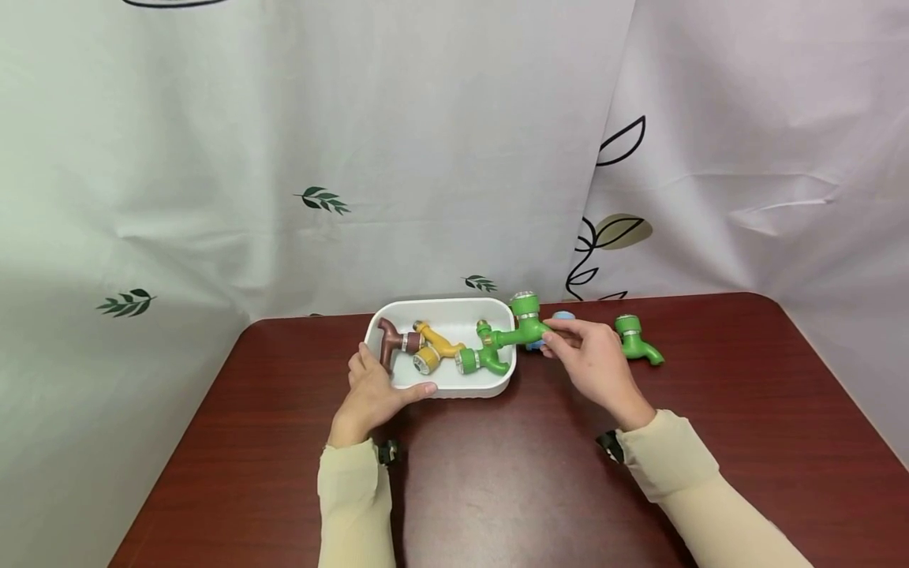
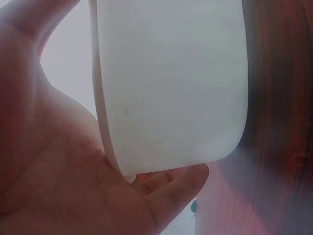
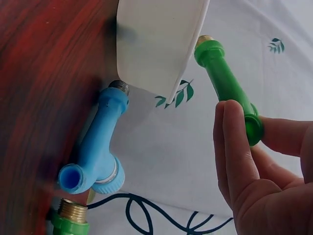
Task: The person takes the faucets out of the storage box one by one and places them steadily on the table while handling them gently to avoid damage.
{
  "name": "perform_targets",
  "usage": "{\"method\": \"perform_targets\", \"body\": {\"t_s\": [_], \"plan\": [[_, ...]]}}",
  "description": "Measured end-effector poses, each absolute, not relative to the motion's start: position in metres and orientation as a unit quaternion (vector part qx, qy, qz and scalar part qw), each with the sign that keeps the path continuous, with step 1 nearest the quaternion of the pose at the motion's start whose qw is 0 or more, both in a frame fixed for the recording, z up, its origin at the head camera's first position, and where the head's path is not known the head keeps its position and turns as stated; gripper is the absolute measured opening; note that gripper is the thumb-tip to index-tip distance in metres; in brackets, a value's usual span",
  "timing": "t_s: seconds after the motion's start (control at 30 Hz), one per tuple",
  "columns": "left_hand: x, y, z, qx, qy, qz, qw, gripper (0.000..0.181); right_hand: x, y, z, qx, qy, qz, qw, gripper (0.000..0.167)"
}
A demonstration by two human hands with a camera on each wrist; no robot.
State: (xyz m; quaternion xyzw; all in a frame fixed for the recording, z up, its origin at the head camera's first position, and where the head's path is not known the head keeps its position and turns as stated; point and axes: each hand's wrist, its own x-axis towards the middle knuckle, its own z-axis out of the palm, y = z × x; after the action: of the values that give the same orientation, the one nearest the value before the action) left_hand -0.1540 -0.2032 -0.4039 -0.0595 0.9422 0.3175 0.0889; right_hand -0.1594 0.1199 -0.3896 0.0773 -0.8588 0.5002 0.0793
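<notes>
A white tray holds a brown tap, a yellow tap and a green tap. My left hand grips the tray's left end, thumb along the front rim; the left wrist view shows the fingers around the tray wall. Another green tap is pinched at its spout by my right hand, its threaded end over the tray's right rim. In the right wrist view this held tap is above the table, beside the tray wall.
A blue tap lies on the table just right of the tray, mostly hidden behind my right hand in the head view. Further right is another green tap. The dark red table meets a white patterned curtain at the back.
</notes>
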Motion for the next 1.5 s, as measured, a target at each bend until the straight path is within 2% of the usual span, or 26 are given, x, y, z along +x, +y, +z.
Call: {"method": "perform_targets", "body": {"t_s": [0.8,1.3,1.5], "plan": [[-0.155,-0.202,-0.401,-0.066,0.939,0.321,0.102,0.143,-0.141,0.15,-0.392,0.081,-0.85,0.52,0.026,0.034],[-0.154,-0.201,-0.401,-0.068,0.938,0.324,0.103,0.143,-0.13,0.165,-0.396,0.072,-0.879,0.47,0.014,0.036],[-0.155,-0.202,-0.403,-0.069,0.938,0.324,0.102,0.144,-0.128,0.169,-0.4,0.067,-0.886,0.459,-0.009,0.034]]}}
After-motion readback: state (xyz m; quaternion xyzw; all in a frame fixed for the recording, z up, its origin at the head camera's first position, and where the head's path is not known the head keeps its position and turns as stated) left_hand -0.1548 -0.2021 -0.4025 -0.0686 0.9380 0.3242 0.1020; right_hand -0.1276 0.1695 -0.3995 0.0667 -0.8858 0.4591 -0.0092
